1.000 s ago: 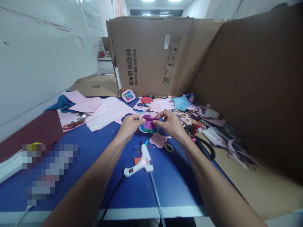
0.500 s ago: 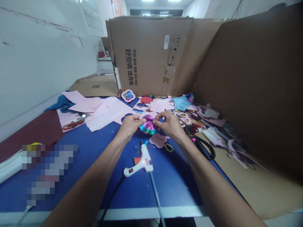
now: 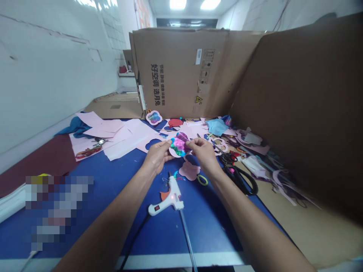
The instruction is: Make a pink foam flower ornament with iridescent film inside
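Head view: the left hand (image 3: 157, 156) and right hand (image 3: 202, 154) are grasping a shiny multicoloured flower cutout (image 3: 179, 144), their fingers (image 3: 190, 142) hiding part of its rim. Below the fingers, a hot glue gun (image 3: 171, 198) is lying on the blue surface (image 3: 207, 226).

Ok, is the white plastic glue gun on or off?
It looks on: a small red light glows on the white plastic glue gun.

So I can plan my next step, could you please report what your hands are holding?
Left hand, right hand pinching pink-edged shiny flower cutout. Hot glue gun lying below hands.
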### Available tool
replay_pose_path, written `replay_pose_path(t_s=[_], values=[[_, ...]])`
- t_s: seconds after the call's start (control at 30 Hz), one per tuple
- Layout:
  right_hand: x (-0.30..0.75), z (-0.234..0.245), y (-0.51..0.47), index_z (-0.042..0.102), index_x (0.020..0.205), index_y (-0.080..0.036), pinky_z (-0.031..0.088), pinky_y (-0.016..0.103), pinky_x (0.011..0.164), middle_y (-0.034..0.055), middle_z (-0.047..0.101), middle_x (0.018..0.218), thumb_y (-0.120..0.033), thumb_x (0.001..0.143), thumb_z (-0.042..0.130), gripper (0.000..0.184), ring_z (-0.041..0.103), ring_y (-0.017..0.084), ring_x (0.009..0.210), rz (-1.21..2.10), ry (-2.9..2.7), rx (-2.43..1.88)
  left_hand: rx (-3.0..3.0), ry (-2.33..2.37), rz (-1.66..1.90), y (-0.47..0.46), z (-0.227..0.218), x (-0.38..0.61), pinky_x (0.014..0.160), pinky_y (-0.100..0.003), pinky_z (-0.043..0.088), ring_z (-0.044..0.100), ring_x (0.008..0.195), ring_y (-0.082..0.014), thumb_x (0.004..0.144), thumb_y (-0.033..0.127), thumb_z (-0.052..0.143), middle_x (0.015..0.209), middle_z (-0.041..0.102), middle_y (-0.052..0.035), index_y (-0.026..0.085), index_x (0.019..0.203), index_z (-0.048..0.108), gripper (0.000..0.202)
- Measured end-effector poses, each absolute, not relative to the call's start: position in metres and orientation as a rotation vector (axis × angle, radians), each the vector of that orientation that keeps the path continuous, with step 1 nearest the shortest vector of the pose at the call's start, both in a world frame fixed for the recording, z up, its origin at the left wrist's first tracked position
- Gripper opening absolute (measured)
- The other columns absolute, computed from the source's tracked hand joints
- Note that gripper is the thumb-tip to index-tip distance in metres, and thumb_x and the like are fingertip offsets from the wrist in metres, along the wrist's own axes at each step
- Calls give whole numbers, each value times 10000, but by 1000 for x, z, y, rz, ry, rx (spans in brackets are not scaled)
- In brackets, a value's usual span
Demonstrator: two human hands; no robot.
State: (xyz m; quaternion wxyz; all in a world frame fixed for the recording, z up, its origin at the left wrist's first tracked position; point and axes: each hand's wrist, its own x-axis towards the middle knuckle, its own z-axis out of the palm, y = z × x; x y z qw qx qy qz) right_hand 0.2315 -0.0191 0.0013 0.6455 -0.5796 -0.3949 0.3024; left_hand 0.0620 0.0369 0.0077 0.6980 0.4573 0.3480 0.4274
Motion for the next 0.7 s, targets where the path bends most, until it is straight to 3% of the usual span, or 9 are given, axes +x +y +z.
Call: replay_pose_path(t_s=[0.27,0.5,0.7], values=[[226,4,-21,660,681,-237,481,322,650,8,675,712,-424,715,804,238,570,172,653,658,-805,-1308,1018,768,987,34,6,66,798,-372,647,783,758,-221,834,383,882,828,813,-115,127,898,792,278],[220,3,-23,663,686,-236,470,299,610,7,683,699,-433,709,792,237,580,166,644,681,-854,-1298,1017,762,1059,32,0,72,710,-347,635,751,707,-207,641,357,1002,831,808,-89,132,883,788,394],[219,2,-23,621,688,-246,412,292,527,-12,628,634,-449,676,825,288,551,161,573,771,-880,-1311,1028,780,1111,39,1,66,705,-322,622,743,692,-198,655,327,965,804,799,-78,122,907,792,368]])
